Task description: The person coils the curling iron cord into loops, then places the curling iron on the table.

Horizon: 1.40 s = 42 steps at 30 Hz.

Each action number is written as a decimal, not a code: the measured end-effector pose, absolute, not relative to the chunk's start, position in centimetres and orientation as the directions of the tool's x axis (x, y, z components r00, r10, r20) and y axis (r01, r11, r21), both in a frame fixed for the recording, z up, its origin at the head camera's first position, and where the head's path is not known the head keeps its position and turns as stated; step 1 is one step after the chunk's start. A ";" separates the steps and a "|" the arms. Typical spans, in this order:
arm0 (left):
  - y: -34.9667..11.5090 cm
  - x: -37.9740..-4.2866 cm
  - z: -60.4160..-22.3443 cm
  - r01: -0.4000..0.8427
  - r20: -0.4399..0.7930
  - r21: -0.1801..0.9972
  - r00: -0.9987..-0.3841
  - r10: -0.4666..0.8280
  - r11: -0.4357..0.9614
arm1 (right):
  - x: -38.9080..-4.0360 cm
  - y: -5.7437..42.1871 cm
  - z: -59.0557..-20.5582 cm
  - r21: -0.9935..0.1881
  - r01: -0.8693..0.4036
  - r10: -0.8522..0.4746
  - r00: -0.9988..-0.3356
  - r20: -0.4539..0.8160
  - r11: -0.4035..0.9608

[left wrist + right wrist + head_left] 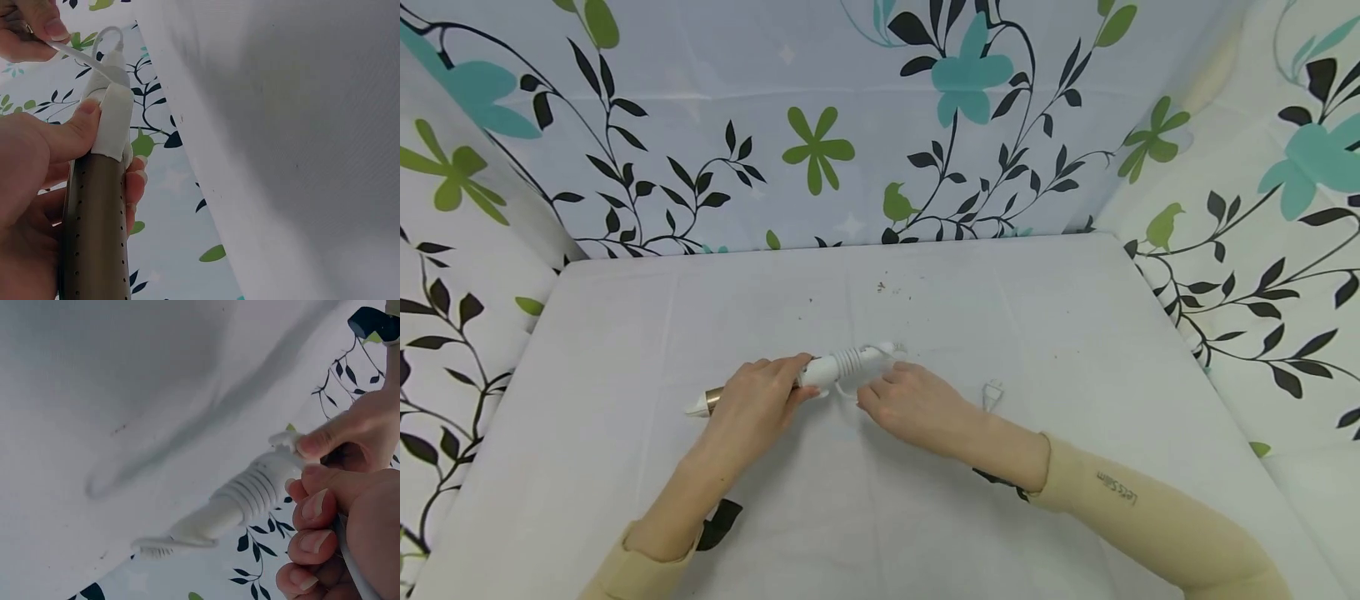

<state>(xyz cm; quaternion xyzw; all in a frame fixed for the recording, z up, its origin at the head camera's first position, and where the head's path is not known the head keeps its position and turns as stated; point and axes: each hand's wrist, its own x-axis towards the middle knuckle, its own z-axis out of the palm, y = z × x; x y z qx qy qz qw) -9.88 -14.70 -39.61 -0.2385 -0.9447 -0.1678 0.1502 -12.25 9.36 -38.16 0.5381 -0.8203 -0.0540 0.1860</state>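
Observation:
My left hand [752,402] grips a curling iron [822,372] across its middle, held over the table and slanting up to the right. Its bronze barrel [97,219], dotted with small holes, runs under the palm, and the thumb lies by a white lever [114,122]. Several turns of white cord [250,489] circle the white handle [199,522]. To the right of it, my right hand [917,410] pinches a loose stretch of the cord [81,57], which runs through the curled fingers [315,540]. Part of the barrel is hidden behind the left hand.
A white-covered table [880,517] lies below, with small brown crumbs [883,286] toward its far edge. Just beyond the right wrist shows a small white plug-like piece [992,394]. Patterned cloth [737,100] stands behind the table and at both sides.

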 end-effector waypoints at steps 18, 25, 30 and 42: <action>-14.9 -9.0 -40.4 0.617 0.288 0.205 -0.780 0.556 0.760 | -15.4 10.3 -36.1 0.368 -0.898 -0.960 -0.161 0.231 0.239; -14.8 -8.4 -40.6 0.658 0.292 0.263 -0.752 0.592 0.706 | -15.9 10.4 -36.0 0.330 -0.922 -0.969 -0.139 0.204 0.201; -14.4 -7.8 -40.5 0.722 0.343 0.294 -0.691 0.636 0.627 | -16.3 10.6 -36.0 0.249 -0.949 -0.952 -0.118 0.284 0.192; -14.1 -6.6 -39.5 0.775 0.439 0.313 -0.631 0.640 0.549 | -17.2 10.8 -36.4 0.033 -0.989 -0.902 -0.118 0.415 0.145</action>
